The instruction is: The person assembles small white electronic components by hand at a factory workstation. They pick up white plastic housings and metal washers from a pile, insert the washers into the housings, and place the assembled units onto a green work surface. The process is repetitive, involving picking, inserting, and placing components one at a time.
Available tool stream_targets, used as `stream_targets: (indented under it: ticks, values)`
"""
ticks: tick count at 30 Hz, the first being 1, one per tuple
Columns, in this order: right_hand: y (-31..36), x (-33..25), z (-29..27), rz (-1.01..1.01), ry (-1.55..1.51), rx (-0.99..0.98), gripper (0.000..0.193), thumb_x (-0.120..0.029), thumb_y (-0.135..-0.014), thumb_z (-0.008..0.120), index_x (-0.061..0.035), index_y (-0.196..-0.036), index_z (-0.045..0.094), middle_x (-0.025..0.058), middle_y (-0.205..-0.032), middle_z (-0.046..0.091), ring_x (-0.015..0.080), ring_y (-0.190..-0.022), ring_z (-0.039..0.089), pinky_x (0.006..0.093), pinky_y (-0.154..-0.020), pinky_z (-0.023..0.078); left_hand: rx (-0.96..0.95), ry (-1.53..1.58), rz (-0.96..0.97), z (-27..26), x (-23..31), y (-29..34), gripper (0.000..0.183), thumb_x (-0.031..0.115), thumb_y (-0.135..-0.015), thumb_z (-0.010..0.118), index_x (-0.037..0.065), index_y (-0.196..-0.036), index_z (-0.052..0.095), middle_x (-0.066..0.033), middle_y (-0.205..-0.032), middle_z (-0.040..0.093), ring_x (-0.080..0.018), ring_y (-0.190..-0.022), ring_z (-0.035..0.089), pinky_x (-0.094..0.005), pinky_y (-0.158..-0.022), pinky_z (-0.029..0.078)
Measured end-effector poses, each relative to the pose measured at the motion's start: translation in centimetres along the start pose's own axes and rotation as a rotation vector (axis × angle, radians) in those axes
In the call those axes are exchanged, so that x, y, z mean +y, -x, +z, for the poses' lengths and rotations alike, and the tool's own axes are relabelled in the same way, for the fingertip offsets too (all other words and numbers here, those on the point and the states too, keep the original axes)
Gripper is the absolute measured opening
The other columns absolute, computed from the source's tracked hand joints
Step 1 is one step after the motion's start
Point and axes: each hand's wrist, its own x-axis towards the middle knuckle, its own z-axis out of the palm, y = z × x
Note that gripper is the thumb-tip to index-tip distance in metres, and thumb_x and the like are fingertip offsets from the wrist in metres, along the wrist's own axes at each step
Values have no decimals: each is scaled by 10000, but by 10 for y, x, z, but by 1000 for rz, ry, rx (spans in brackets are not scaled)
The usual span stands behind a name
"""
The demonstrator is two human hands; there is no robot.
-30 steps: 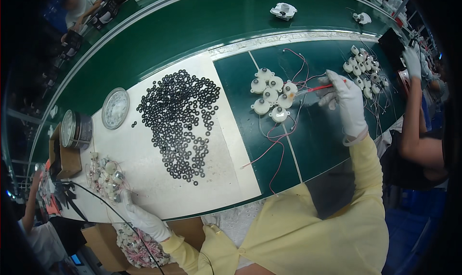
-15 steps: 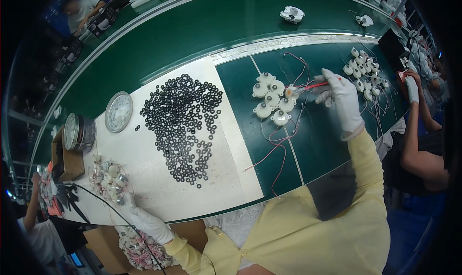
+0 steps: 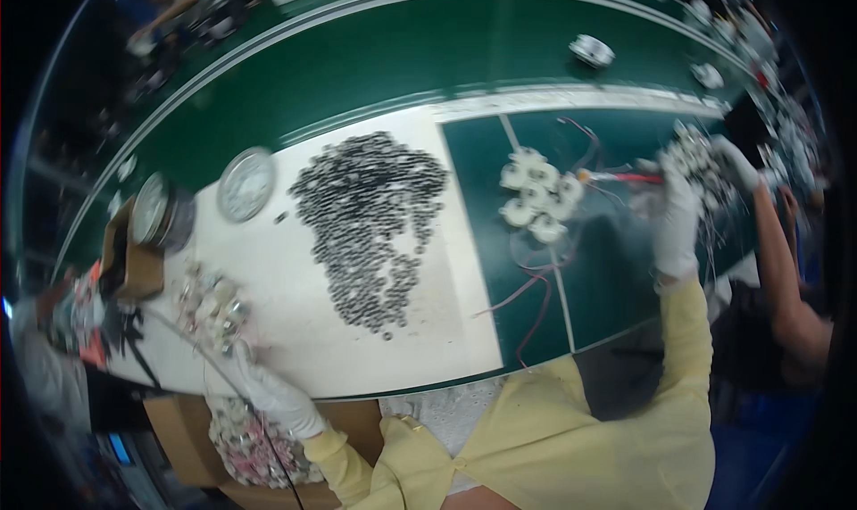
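Observation:
My right hand (image 3: 677, 220), in a white glove, is closed on a slim red-handled tool that looks like a brush (image 3: 636, 178). Its tip points left at a cluster of round white motor-like parts (image 3: 538, 198) with thin red and white wires, standing on the green table. At the lower left, my gloved left hand (image 3: 278, 396) reaches to the near edge of a heap of similar white and metallic parts (image 3: 212, 303). Motion blur hides whether its fingers hold one.
Many black rings (image 3: 375, 207) lie on a white sheet (image 3: 460, 282). A round lid (image 3: 247, 185) and a tin (image 3: 161, 214) stand left. Below the table edge, a cardboard box (image 3: 178, 430) holds wired parts. A co-worker's gloved hand (image 3: 737, 164) is at another heap (image 3: 692, 157).
The whole view has shifted and blurred, so the table's things appear farther right. My right hand has drawn slightly back from the cluster with the brush. The co-worker's hand has come to the right-hand heap.

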Motion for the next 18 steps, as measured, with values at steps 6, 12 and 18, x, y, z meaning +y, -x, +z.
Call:
stream_targets:
  ticks: [6,12,18]
  values:
    - [34,-50,76,-480,117,-449,384,-303,-1092,525,25,-1176,706,132,-919,746,177,-702,695,274,-644,506,268,-283,69,-3,9,6,510,174,-1074,449,-43,-1534,418,-326,-1556,392,-490,-1409,449,-537,-1156,399]
    - [82,-58,330,-1517,533,-1033,137,-248,-956,709,-116,-924,685,31,-730,659,255,-613,632,382,-607,475,294,-110,95,-19,-7,19,498,149,-1051,465,-25,-1516,431,-321,-1525,410,-487,-1361,485,-553,-1127,410]
    - [73,30,453,-1521,880,-849,301,-263,-934,649,-83,-1174,653,104,-805,675,305,-700,677,465,-651,508,211,-21,132,2,-11,15,452,168,-1059,460,-10,-1474,491,-294,-1469,487,-476,-1297,525,-550,-1077,437]
